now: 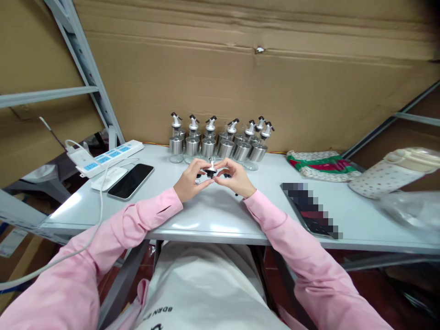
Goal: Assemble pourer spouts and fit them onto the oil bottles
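Between my fingertips is a pour spout [211,170], silver-white on top with a black stopper part below. My left hand [192,178] pinches it from the left, and my right hand [234,178] pinches it from the right. Small black and silver parts [198,180] lie partly hidden beside and behind my fingers. Just beyond my hands stand several glass bottles [208,147] with brushed-metal sleeves, grouped in rows. Those at the front carry similar spouts [211,122] with black flip tops.
At the left are a white power strip [113,158], a white charger box [109,178] with a cable, and a phone [131,182]. To the right lie a dark, partly pixelated device [305,208], a patterned cloth pouch [323,166] and a dotted bottle [388,172]. Cardboard [213,82] walls the back.
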Available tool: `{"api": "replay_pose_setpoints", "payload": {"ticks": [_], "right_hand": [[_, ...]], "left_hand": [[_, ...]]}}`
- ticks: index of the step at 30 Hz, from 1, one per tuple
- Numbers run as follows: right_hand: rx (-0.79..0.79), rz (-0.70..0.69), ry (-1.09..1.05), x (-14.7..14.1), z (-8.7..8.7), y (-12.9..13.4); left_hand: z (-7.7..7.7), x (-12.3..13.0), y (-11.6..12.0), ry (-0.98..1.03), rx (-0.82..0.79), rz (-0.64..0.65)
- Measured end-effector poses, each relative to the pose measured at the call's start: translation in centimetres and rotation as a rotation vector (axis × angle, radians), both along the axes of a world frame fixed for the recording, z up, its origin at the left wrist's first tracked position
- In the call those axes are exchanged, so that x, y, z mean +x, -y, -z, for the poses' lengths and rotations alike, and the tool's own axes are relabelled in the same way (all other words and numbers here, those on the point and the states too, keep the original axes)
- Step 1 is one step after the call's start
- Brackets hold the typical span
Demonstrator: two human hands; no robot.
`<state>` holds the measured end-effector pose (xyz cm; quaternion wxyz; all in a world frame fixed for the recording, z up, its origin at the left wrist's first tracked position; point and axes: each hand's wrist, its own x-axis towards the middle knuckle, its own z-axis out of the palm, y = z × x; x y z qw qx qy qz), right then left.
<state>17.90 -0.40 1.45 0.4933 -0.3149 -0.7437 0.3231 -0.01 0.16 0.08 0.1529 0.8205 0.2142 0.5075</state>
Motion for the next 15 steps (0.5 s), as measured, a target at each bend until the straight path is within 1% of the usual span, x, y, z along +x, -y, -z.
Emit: {"api": "replay_pose_setpoints", "payload": {"ticks": [2, 4, 5, 6, 8, 9, 11, 13, 15], "right_hand": [[0.015, -0.03, 0.036, 0.2, -0.4, 0.0], [0.045, -0.007, 0.083, 0.6, -0.9, -0.4], [0.062, 0.048, 0.109, 1.0, -1.2, -0.8], [0.077, 0.133, 0.141, 1.5, -1.3, -1.4], [0.085, 0.339, 0.262, 2.7, -1.3, -2.9], [0.081, 0.425, 0.364, 3.4, -1.1, -3.7], [0.06, 0.523, 0.6, 4.7, -0.5, -5.0], [0.006, 0.539, 0.777, 5.9, 0.1, -5.8], [-0.065, 0.5, 0.881, 6.8, 0.4, -5.9]], "left_hand": [[0.0, 0.0, 0.0, -0.006, 0.048, -0.01], [0.0, 0.0, 0.0, -0.017, 0.103, -0.035], [0.0, 0.0, 0.0, -0.029, 0.128, -0.048], [0.0, -0.1, 0.0, -0.049, 0.149, -0.059], [0.0, -0.1, 0.0, -0.11, 0.176, -0.071], [0.0, -0.1, -0.1, -0.146, 0.178, -0.074], [0.1, -0.2, -0.2, -0.212, 0.171, -0.08], [0.1, -0.3, -0.3, -0.261, 0.172, -0.085], [0.1, -0.3, -0.4, -0.308, 0.189, -0.095]]}}
